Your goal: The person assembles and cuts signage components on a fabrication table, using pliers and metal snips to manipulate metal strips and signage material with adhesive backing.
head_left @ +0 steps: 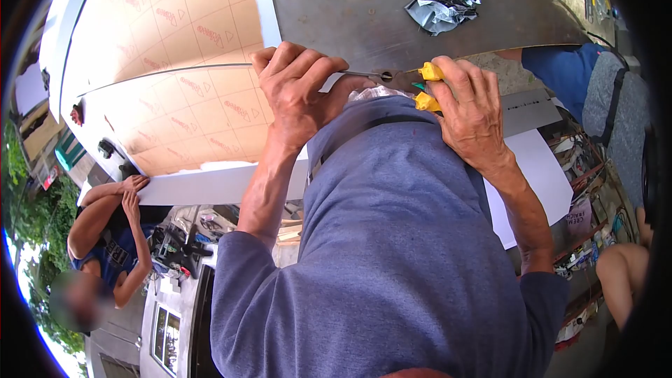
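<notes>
My left hand (301,87) is closed round a long thin metal strip (210,65) that runs off to the left over the patterned sheet. At the strip's right end are the dark jaws of a pair of pliers (397,80). The fingers of my right hand (470,108) are wrapped round the pliers' yellow handles (428,101), and the palm side is hidden. Both hands are just in front of my torso, at the near edge of the metal table. Clear crumpled plastic (381,92) shows between them.
A metal table (336,14) bears crumpled foil-like wrapping (443,8) and a large tan sheet with red markings (182,28). One person (115,245) at the left rests hands on the sheet's edge. Other people are at the right. White paper (535,182) lies by my right arm.
</notes>
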A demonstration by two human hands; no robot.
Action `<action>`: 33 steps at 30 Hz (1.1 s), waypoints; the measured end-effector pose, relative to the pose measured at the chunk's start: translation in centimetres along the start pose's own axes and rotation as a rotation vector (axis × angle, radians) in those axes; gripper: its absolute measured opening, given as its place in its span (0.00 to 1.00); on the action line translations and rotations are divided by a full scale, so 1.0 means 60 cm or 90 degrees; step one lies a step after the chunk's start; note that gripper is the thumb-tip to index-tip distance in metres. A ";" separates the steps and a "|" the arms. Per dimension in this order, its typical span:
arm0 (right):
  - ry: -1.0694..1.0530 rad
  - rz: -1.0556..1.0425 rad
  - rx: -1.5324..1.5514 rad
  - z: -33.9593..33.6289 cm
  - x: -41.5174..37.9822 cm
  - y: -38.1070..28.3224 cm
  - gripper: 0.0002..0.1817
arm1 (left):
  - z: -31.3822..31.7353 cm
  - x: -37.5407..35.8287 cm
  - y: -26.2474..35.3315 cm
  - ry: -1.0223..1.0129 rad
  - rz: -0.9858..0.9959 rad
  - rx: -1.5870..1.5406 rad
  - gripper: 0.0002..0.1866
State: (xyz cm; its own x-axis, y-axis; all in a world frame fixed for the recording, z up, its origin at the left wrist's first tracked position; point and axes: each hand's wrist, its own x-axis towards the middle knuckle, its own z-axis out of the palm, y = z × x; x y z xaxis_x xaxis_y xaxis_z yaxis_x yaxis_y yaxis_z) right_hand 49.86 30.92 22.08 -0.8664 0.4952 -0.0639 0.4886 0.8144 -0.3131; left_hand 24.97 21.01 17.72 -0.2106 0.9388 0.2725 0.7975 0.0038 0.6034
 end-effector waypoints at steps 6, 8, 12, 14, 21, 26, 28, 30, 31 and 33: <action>0.003 -0.008 -0.012 0.003 -0.011 0.013 0.09 | -0.007 -0.003 -0.002 -0.013 0.001 0.021 0.20; -0.006 -0.017 -0.013 -0.002 -0.011 0.014 0.09 | -0.006 -0.004 -0.004 -0.018 0.003 0.034 0.20; 0.003 -0.016 0.010 0.001 -0.008 0.013 0.09 | -0.004 -0.003 -0.002 -0.001 0.007 0.008 0.19; 0.000 -0.018 0.025 0.003 -0.011 0.013 0.08 | -0.004 -0.003 -0.001 0.005 0.006 -0.006 0.18; -0.051 0.016 0.113 -0.011 -0.004 0.016 0.16 | -0.004 0.003 -0.004 -0.040 0.007 -0.014 0.19; -0.086 0.183 0.252 0.014 -0.018 0.047 0.26 | 0.005 0.014 -0.016 -0.067 0.011 -0.044 0.17; -0.114 0.276 0.300 0.031 -0.024 0.061 0.30 | 0.009 0.018 -0.019 -0.084 0.003 -0.033 0.18; -0.117 0.326 0.344 0.056 -0.034 0.080 0.31 | 0.012 0.023 -0.020 -0.091 -0.002 -0.023 0.19; -0.115 0.350 0.363 0.069 -0.039 0.089 0.31 | 0.012 0.025 -0.019 -0.090 -0.003 -0.017 0.20; -0.053 0.347 0.332 0.107 -0.056 0.105 0.29 | 0.008 0.035 -0.009 -0.078 -0.026 -0.015 0.22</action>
State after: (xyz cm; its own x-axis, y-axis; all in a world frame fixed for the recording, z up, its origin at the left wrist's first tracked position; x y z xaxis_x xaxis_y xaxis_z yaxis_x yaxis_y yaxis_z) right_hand 55.19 32.44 14.24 -0.5308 0.7456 -0.4028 0.7562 0.2022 -0.6223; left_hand 24.37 23.15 17.61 -0.1708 0.9731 0.1546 0.7759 0.0362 0.6298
